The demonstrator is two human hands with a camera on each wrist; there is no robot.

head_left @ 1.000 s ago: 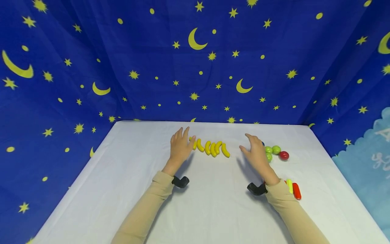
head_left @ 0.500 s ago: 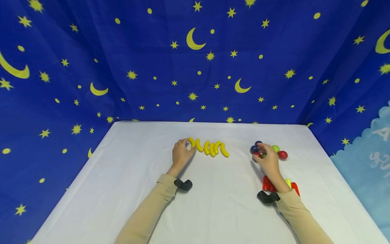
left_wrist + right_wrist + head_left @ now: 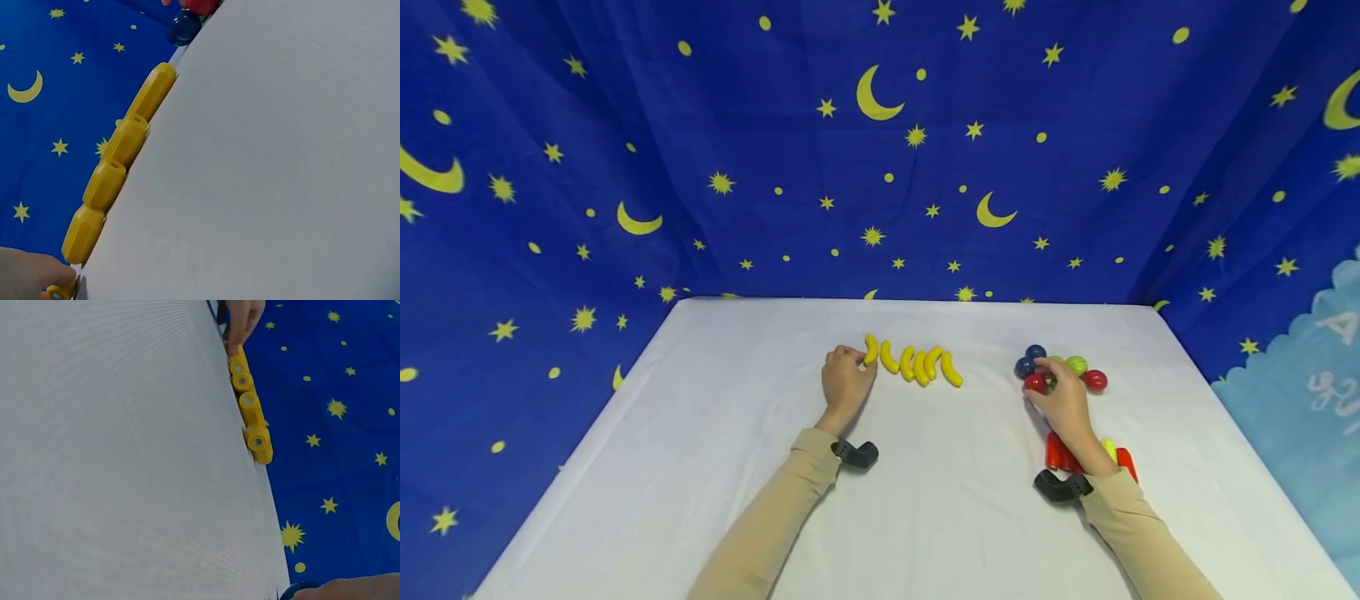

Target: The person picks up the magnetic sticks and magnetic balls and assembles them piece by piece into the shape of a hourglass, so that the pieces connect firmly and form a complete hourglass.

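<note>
In the head view, my left hand is at the left end of a row of small yellow toy bananas. Its thumb and fingers pinch the leftmost banana. At the right, my right hand curls over a cluster of small toy fruit, thumb and forefinger around a shiny red ball. Two dark blue balls lie just beyond its fingertips. Green striped balls are partly hidden behind this hand, and another red ball lies to its right.
Under the right wrist lie red elongated pieces and a yellow-green one, partly covered by the forearm. A white cloth covers the table. Blue curtain with stars and moons stands behind and at the sides.
My left hand has lowered from spread fingers to pinching the leftmost banana. My right hand has moved right and down onto the fruit cluster, its fingers closing around the red ball.
</note>
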